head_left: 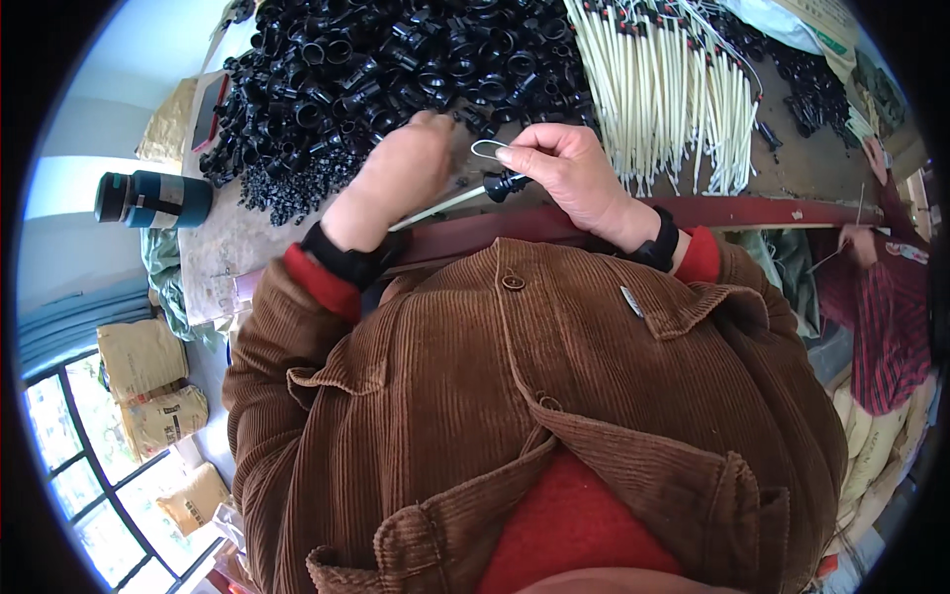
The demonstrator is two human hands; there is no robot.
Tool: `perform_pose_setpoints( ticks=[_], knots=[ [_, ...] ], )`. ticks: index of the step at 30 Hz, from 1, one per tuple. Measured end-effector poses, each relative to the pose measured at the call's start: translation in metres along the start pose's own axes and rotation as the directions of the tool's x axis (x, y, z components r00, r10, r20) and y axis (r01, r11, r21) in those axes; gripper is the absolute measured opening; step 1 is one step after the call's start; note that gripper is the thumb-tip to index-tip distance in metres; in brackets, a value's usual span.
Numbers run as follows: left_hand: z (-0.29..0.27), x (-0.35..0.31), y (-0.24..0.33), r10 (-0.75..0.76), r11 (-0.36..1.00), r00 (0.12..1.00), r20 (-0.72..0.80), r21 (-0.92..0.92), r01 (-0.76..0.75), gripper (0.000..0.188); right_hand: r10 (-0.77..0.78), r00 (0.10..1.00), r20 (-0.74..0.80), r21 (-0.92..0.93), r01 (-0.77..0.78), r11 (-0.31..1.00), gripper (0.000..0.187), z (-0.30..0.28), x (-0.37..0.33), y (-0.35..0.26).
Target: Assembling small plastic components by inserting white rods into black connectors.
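Observation:
My right hand (582, 178) is closed, thumb against forefinger. It holds a thin white tube (440, 210) that slants down to the left, with a black flared plastic fitting (503, 186) near the fingers. A thin pale loop of cord or wire (484, 148) sticks out by the thumb tip. My left hand (404, 168) is at the near edge of a heap of black plastic fittings (327, 89). Motion smears its fingers, so whether they hold anything is unclear.
Many white tubes with black and red ends (673, 99) lie in a bundle at the back right. Small black parts (287, 193) lie near left. A teal bottle (163, 200) is at the far left. A dark red table edge (772, 211) runs before me; another person's hand (859, 243) is at right.

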State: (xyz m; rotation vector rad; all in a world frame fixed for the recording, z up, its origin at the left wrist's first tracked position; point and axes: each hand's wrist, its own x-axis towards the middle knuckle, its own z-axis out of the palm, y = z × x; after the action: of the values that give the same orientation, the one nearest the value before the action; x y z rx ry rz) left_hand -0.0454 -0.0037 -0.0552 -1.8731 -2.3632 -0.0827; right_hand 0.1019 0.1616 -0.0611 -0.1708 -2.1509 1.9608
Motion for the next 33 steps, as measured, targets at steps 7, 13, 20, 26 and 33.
perform_pose_setpoints(
  ticks=[7,13,20,26,33],
  knots=[
    [-0.059,-0.042,0.014,-0.408,-0.325,0.761,0.504,-0.859,0.395,0.012,0.022,0.999,0.028,-0.094,-0.019,0.995,0.01,0.005,-0.006,-0.014],
    [-0.066,-0.047,0.031,-0.393,-0.272,0.861,0.322,-0.936,0.225,0.018,0.001,0.992,0.124,-0.11,0.012,0.994,0.009,0.015,-0.004,-0.029],
    [-0.075,-0.043,0.046,-0.345,0.0,0.928,0.137,-0.989,0.146,0.032,-0.069,0.982,0.178,-0.127,0.092,0.988,0.01,0.018,-0.002,-0.033],
    [-0.072,-0.034,0.051,-0.29,0.57,0.956,-0.037,-0.81,0.142,0.035,-0.088,0.975,0.205,0.038,0.082,0.996,0.011,0.02,-0.001,-0.031],
    [-0.062,-0.021,0.042,-0.203,0.729,0.975,-0.088,-0.679,0.09,0.04,0.026,0.981,0.193,0.096,-0.046,0.994,0.011,0.016,0.004,-0.021]
  ],
)
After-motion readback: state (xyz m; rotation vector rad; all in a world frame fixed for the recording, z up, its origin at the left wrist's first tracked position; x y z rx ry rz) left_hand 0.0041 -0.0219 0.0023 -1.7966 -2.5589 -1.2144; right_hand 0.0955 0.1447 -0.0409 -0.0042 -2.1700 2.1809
